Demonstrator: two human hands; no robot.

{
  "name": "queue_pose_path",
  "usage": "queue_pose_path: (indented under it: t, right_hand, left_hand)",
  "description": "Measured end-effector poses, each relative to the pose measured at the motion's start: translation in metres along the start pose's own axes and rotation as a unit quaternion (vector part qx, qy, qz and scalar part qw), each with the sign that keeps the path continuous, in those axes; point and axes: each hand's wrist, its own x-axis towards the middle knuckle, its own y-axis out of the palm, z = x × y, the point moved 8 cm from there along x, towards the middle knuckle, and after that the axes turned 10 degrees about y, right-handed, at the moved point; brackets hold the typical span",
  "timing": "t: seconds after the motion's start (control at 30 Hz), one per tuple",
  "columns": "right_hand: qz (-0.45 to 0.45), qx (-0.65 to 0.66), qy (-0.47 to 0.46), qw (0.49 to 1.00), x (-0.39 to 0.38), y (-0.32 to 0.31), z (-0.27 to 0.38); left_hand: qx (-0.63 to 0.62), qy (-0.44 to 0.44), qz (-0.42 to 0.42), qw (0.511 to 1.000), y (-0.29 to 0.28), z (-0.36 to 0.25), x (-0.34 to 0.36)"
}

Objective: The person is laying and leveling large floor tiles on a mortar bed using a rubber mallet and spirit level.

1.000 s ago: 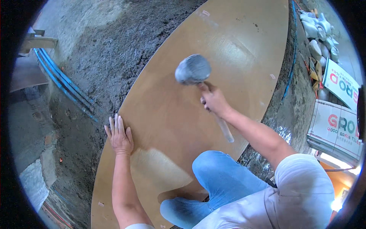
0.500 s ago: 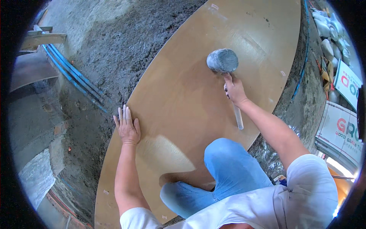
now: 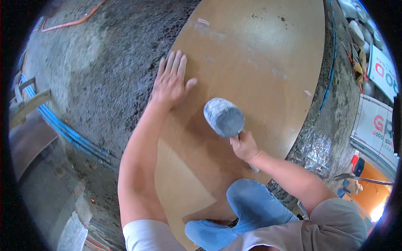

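Observation:
A long tan board or tile (image 3: 276, 54) runs up the middle under my jeans-clad legs, bordered by rough grey mortar. My left hand (image 3: 171, 79) lies flat near the board's upper left edge, fingers stretched and thumb out. My right hand (image 3: 244, 145) grips a mallet (image 3: 224, 117) by its handle, close below the large grey head, held over the middle of the board. Most of the handle is hidden behind hand and head.
Blue pipes (image 3: 63, 127) and a wooden piece (image 3: 31, 106) lie left, an orange hose (image 3: 71, 23) at upper left. Right are a blue line (image 3: 331, 75), white sacks (image 3: 360, 29), stacked cartons (image 3: 372, 125) and a metal bar (image 3: 368, 180).
My left hand has moved forward along the board's left edge. The mallet and my right hand have come down and leftward in the picture. The view has shifted too.

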Motion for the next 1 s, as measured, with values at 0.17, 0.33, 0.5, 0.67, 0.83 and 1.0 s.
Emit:
queue_pose_path:
  t: [0.17, 0.33, 0.5, 0.67, 0.83, 1.0]
  right_hand:
    - [0.043, 0.035, 0.006, 0.998, -0.003, 0.007, -0.019]
    - [0.062, 0.007, 0.025, 0.998, -0.003, 0.004, -0.006]
    - [0.04, 0.052, 0.019, 0.998, -0.001, 0.01, -0.005]
    - [0.01, 0.023, 0.018, 1.0, 0.005, -0.008, -0.006]
    - [0.054, 0.095, 0.056, 0.992, 0.009, -0.008, 0.028]
    - [-0.041, 0.173, 0.036, 0.983, 0.007, -0.032, 0.047]
  left_hand:
    - [0.079, 0.033, -0.049, 0.995, 0.001, 0.019, 0.107]
    - [0.08, 0.002, -0.086, 0.993, -0.004, 0.04, 0.126]
    - [0.102, -0.193, -0.196, 0.956, -0.021, 0.037, 0.047]
    - [0.005, -0.201, -0.052, 0.978, 0.026, -0.068, -0.088]
    - [0.043, -0.234, -0.004, 0.971, 0.021, -0.073, -0.123]
    - [0.069, -0.23, 0.002, 0.971, 0.021, -0.072, -0.125]
